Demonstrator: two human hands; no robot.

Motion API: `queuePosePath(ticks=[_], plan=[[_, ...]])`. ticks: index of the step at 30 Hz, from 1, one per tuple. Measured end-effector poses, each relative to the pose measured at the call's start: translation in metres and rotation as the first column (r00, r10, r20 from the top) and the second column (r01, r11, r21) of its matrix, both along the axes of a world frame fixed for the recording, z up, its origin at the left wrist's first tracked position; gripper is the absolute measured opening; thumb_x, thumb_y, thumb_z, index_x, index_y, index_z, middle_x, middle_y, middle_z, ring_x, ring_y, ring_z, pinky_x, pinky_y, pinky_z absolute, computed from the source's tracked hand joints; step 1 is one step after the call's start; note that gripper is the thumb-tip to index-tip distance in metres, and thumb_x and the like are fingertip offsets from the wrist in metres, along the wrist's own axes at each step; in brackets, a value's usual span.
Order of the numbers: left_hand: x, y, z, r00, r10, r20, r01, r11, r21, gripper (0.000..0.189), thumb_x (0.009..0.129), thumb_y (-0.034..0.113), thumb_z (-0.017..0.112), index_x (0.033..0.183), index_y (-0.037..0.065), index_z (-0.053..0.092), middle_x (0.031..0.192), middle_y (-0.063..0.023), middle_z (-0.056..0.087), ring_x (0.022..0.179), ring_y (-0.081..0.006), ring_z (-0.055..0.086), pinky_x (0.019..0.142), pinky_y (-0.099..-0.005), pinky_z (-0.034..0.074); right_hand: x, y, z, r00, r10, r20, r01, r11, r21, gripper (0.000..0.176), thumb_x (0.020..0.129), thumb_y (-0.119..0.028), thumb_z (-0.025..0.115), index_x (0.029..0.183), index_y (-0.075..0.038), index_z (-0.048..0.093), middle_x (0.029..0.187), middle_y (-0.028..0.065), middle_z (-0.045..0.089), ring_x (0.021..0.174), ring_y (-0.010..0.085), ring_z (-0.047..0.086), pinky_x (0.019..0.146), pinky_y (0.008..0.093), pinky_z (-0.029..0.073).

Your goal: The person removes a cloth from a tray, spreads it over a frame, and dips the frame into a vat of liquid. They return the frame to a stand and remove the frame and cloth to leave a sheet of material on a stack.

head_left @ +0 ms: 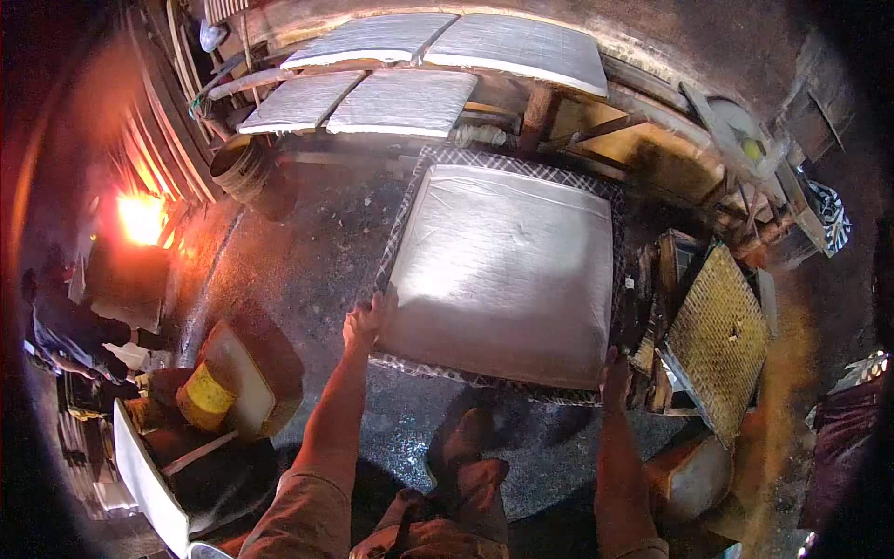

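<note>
A large square board covered in dark plaid cloth (402, 219) is in front of me, and a smooth, pale, shiny sheet (507, 270) lies across most of it. My left hand (363, 321) is closed at the board's near left edge. On the near right corner, my right hand (615, 377) is also closed, though shadow hides part of its fingers. Both arms reach forward, and one bare foot (468, 433) shows below the board.
Pale flat slabs (400, 102) rest on racks at the back. Fire (142, 219) glows at left, near a bucket (244, 168). A yellow container (207, 396) stands at lower left. A yellow woven panel (717, 335) leans close on the right. The dark floor (317, 233) looks wet.
</note>
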State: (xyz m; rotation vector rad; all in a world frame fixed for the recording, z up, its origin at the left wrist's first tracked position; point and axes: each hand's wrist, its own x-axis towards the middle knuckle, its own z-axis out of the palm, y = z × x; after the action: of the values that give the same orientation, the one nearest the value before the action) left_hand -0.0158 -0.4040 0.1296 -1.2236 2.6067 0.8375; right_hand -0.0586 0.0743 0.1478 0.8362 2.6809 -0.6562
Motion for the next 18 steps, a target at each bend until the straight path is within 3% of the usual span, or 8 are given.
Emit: queuePosePath(ticks=[3, 7, 9, 12, 14, 15, 16, 18], plan=[[0.002, 0.002, 0.006, 1.000, -0.015, -0.015, 0.015, 1.000, 0.000, 0.065, 0.077, 0.059, 0.027, 0.098, 0.005, 0.058, 0.099, -0.0230, 0.055, 0.099, -0.0387, 0.049, 0.084, -0.0445, 0.038, 0.003, -0.003, 0.003, 0.994, 0.031, -0.101, -0.035, 0.998, -0.046, 0.062, 0.083, -0.054, 0.025, 0.104, -0.002, 0.050, 0.097, 0.0255, 0.053, 0.095, 0.0421, 0.049, 0.078, 0.0487, 0.038], [0.001, 0.005, 0.011, 1.000, -0.016, 0.020, 0.017, 0.999, -0.033, 0.061, 0.078, 0.057, 0.029, 0.098, 0.009, 0.059, 0.099, -0.0214, 0.055, 0.096, -0.0385, 0.051, 0.082, -0.0439, 0.039, 0.003, 0.001, -0.001, 0.996, 0.019, -0.093, -0.028, 0.996, -0.090, 0.060, 0.083, -0.055, 0.026, 0.106, -0.004, 0.048, 0.097, 0.0260, 0.053, 0.094, 0.0427, 0.049, 0.078, 0.0490, 0.039], [0.002, 0.004, 0.007, 0.999, -0.053, 0.009, 0.053, 0.997, -0.062, 0.060, 0.078, 0.057, 0.030, 0.098, 0.009, 0.059, 0.099, -0.0213, 0.055, 0.095, -0.0387, 0.051, 0.081, -0.0436, 0.040, 0.004, 0.010, -0.020, 0.983, 0.116, -0.146, -0.108, 0.993, 0.056, 0.060, 0.082, -0.055, 0.028, 0.106, -0.004, 0.049, 0.096, 0.0259, 0.054, 0.093, 0.0427, 0.049, 0.077, 0.0489, 0.039], [0.003, -0.002, -0.004, 0.997, -0.075, -0.018, 0.074, 0.995, -0.064, 0.060, 0.078, 0.057, 0.031, 0.098, 0.008, 0.059, 0.098, -0.0210, 0.056, 0.091, -0.0392, 0.053, 0.079, -0.0435, 0.041, 0.012, 0.013, -0.021, 0.936, 0.227, -0.268, -0.216, 0.974, 0.071, 0.061, 0.081, -0.056, 0.029, 0.104, -0.003, 0.050, 0.095, 0.0258, 0.054, 0.092, 0.0425, 0.050, 0.076, 0.0483, 0.039], [0.006, -0.003, -0.007, 0.997, -0.061, -0.037, 0.060, 0.998, -0.036, 0.060, 0.078, 0.057, 0.032, 0.098, 0.007, 0.059, 0.098, -0.0209, 0.056, 0.089, -0.0395, 0.054, 0.078, -0.0437, 0.042, 0.005, 0.014, -0.028, 0.956, 0.125, -0.266, -0.132, 0.991, -0.009, 0.062, 0.081, -0.056, 0.029, 0.103, -0.003, 0.050, 0.094, 0.0258, 0.055, 0.091, 0.0423, 0.050, 0.076, 0.0481, 0.039], [0.009, 0.004, 0.008, 0.990, -0.123, -0.062, 0.119, 0.991, -0.060, 0.061, 0.078, 0.058, 0.032, 0.098, 0.006, 0.058, 0.098, -0.0215, 0.055, 0.091, -0.0396, 0.053, 0.079, -0.0438, 0.041, 0.003, 0.015, -0.032, 0.966, 0.023, -0.256, -0.047, 0.995, -0.089, 0.062, 0.081, -0.057, 0.030, 0.102, -0.003, 0.051, 0.093, 0.0258, 0.055, 0.090, 0.0421, 0.051, 0.075, 0.0480, 0.039], [0.011, 0.008, 0.017, 0.979, -0.185, -0.085, 0.178, 0.980, -0.086, 0.063, 0.077, 0.058, 0.032, 0.098, 0.006, 0.058, 0.099, -0.0221, 0.055, 0.092, -0.0397, 0.052, 0.080, -0.0439, 0.041, 0.004, 0.016, -0.035, 0.966, 0.023, -0.256, -0.047, 0.995, -0.089, 0.062, 0.081, -0.057, 0.030, 0.102, -0.003, 0.051, 0.093, 0.0258, 0.055, 0.090, 0.0421, 0.051, 0.075, 0.0480, 0.039], [0.006, 0.004, 0.012, 0.994, -0.094, -0.061, 0.093, 0.995, -0.019, 0.064, 0.077, 0.059, 0.031, 0.099, 0.005, 0.058, 0.100, -0.0223, 0.055, 0.094, -0.0397, 0.051, 0.081, -0.0440, 0.040, 0.008, 0.020, -0.040, 0.913, 0.242, -0.329, -0.219, 0.970, 0.106, 0.064, 0.081, -0.057, 0.031, 0.102, -0.001, 0.051, 0.092, 0.0260, 0.055, 0.088, 0.0412, 0.052, 0.073, 0.0478, 0.039]])
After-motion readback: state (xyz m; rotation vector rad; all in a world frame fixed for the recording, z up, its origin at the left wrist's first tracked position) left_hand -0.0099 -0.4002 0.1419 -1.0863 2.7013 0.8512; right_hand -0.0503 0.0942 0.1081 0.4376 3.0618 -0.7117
